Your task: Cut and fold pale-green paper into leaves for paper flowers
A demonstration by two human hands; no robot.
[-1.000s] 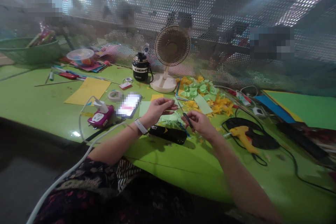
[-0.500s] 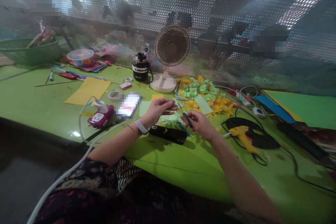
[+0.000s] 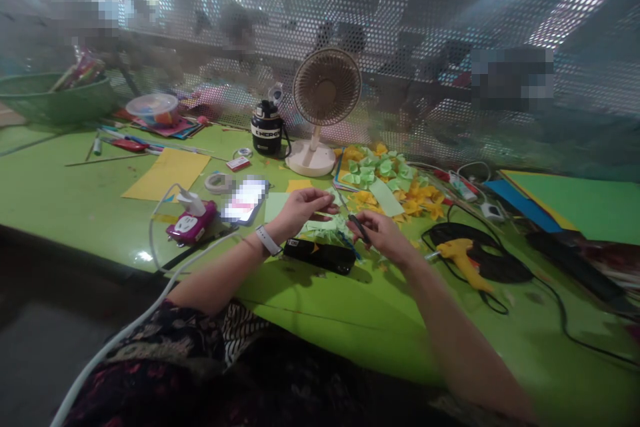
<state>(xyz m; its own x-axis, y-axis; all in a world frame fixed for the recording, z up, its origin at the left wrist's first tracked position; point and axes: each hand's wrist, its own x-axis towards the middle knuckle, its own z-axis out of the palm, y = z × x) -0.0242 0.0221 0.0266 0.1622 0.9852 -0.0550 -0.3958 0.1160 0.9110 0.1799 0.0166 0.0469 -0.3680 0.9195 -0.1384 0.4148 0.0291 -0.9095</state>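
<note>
My right hand [image 3: 383, 235] is closed around the dark handles of a small pair of scissors [image 3: 359, 227], whose thin blades point up and left toward my other hand. My left hand [image 3: 309, 207], with a white watch band on its wrist, pinches what looks like a small piece of light green paper at its fingertips; the fingers hide most of it. Beneath my hands lies a heap of light green paper cuttings [image 3: 325, 232]. A black phone-like object [image 3: 320, 256] rests in front of the heap, with a yellow scrap on top.
Behind are a fan [image 3: 310, 159], a black jug [image 3: 267, 137] and green and yellow paper flowers [image 3: 415, 199]. A yellow glue gun [image 3: 463, 261] lies right, its cord trailing. Left are a lit phone [image 3: 246, 201], a purple power socket [image 3: 193, 223] and a white cable [image 3: 165, 297] crossing the table edge.
Hardly anything differs. Both hands keep their places, and the scissors shift only very slightly at my right fingers.
</note>
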